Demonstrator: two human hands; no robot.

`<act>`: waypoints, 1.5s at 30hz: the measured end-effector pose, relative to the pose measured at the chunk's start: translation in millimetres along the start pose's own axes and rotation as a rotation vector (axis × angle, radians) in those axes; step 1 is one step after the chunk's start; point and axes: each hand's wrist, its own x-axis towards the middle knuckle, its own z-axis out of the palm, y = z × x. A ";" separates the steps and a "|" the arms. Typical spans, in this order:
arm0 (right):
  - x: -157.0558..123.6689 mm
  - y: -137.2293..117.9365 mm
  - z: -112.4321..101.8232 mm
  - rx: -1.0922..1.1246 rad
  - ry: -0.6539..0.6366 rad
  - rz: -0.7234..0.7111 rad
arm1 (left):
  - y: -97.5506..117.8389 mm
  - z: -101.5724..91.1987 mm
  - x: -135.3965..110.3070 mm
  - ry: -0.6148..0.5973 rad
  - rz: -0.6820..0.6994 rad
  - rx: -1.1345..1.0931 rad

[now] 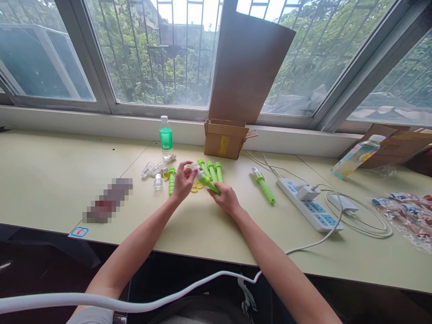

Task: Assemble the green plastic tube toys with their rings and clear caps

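Observation:
My right hand (225,196) grips a green ribbed toy handle (209,184) by its lower end. My left hand (182,181) pinches a clear cap (195,168) at the top end of that same handle. Both hands hover just above the pale table (50,180). Behind them lie three more green handles (212,170) side by side, another green handle (172,180) to the left, and yellow rings (195,187). A finished green piece with a clear cap (263,185) lies apart to the right.
Clear caps (153,171) and a green-labelled bottle (165,136) stand at the left. A small cardboard box (224,138) sits by the window. A power strip (308,203) with white cables lies to the right, beyond it a bottle (356,156) and plastic bags (408,213).

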 end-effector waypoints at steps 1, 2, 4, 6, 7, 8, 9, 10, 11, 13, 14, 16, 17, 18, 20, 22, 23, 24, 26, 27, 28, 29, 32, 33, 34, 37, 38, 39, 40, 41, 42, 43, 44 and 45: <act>-0.1 -0.7 -0.2 0.007 -0.001 0.006 | -0.2 0.5 0.0 0.000 -0.010 -0.030; -0.1 -1.1 -0.2 0.013 0.001 0.013 | -0.6 1.0 0.0 -0.001 -0.022 -0.061; -0.3 -1.1 0.2 0.028 0.006 0.015 | -2.0 1.7 -0.2 -0.021 -0.053 -0.105; -0.5 0.0 1.0 0.037 0.009 0.004 | -3.8 1.8 -0.3 -0.051 -0.088 -0.114; -0.5 0.9 1.5 0.037 0.015 0.000 | -4.5 1.6 -0.4 -0.063 -0.103 -0.115; -0.6 1.9 2.1 0.036 0.024 -0.001 | -5.2 1.4 -0.4 -0.068 -0.115 -0.117; -0.5 3.0 2.7 0.034 0.037 0.001 | -5.7 1.1 -0.4 -0.067 -0.123 -0.122; -0.5 4.0 3.3 0.032 0.050 0.005 | -6.1 0.9 -0.4 -0.064 -0.128 -0.130; -0.4 4.9 3.8 0.032 0.061 0.008 | -6.3 0.8 -0.4 -0.062 -0.132 -0.138; -0.3 5.9 4.4 0.038 0.072 0.013 | -6.3 0.7 -0.5 -0.061 -0.137 -0.150; -0.3 6.1 4.6 0.041 0.074 0.015 | -6.1 0.8 -0.5 -0.062 -0.140 -0.153; -0.3 5.8 4.5 0.048 0.077 0.017 | -5.7 1.0 -0.6 -0.059 -0.145 -0.156; -0.4 5.4 4.4 0.051 0.082 0.018 | -5.5 1.0 -0.6 -0.057 -0.147 -0.157; -0.6 4.9 4.2 0.052 0.088 0.016 | -5.3 0.9 -0.6 -0.054 -0.149 -0.156; -1.0 3.7 3.9 0.055 0.101 0.008 | -5.4 0.4 -0.5 -0.053 -0.149 -0.147; -1.4 2.6 3.5 0.060 0.109 -0.003 | -5.7 -0.4 -0.2 -0.057 -0.145 -0.134; -1.6 2.3 3.4 0.063 0.110 -0.007 | -5.8 -0.7 0.0 -0.058 -0.143 -0.129; -1.7 2.1 3.3 0.064 0.111 -0.007 | -5.9 -1.1 0.1 -0.059 -0.141 -0.126; -1.7 2.2 3.3 0.053 0.112 -0.001 | -5.8 -1.5 0.4 -0.060 -0.142 -0.120; -1.6 2.4 3.3 0.043 0.112 0.002 | -5.6 -1.7 0.4 -0.061 -0.144 -0.117; -1.5 2.6 3.3 0.033 0.112 0.005 | -5.3 -1.7 0.4 -0.061 -0.147 -0.116; -1.4 2.7 3.3 0.026 0.112 0.005 | -5.1 -1.7 0.4 -0.062 -0.149 -0.115; -1.6 2.2 2.8 0.033 0.090 -0.001 | -5.0 -1.5 0.2 -0.067 -0.150 -0.114; -1.8 1.8 2.6 0.038 0.076 0.000 | -5.1 -1.3 0.1 -0.069 -0.148 -0.114; -2.0 1.4 2.4 0.043 0.060 0.003 | -5.4 -1.2 0.0 -0.070 -0.147 -0.114; -2.6 0.7 2.0 0.047 0.026 0.024 | -6.3 -0.4 -0.3 -0.075 -0.155 -0.109; -2.7 0.7 2.0 0.048 0.016 0.032 | -6.6 -0.1 -0.5 -0.076 -0.160 -0.105; -2.8 0.8 1.9 0.051 0.004 0.040 | -6.9 0.3 -0.7 -0.077 -0.165 -0.101; -2.9 0.8 1.7 0.055 -0.010 0.049 | -7.1 0.9 -0.9 -0.078 -0.168 -0.099; -2.9 0.9 1.4 0.063 -0.027 0.057 | -7.3 1.5 -1.2 -0.079 -0.171 -0.099; -2.9 1.0 1.1 0.075 -0.045 0.066 | -7.4 2.2 -1.5 -0.083 -0.174 -0.102; -2.9 1.1 0.7 0.089 -0.062 0.074 | -7.5 2.9 -1.9 -0.088 -0.175 -0.108; -3.0 1.2 0.2 0.105 -0.077 0.081 | -7.4 3.6 -2.2 -0.094 -0.175 -0.117; -3.0 1.3 -0.1 0.124 -0.087 0.087 | -7.3 4.2 -2.6 -0.100 -0.173 -0.126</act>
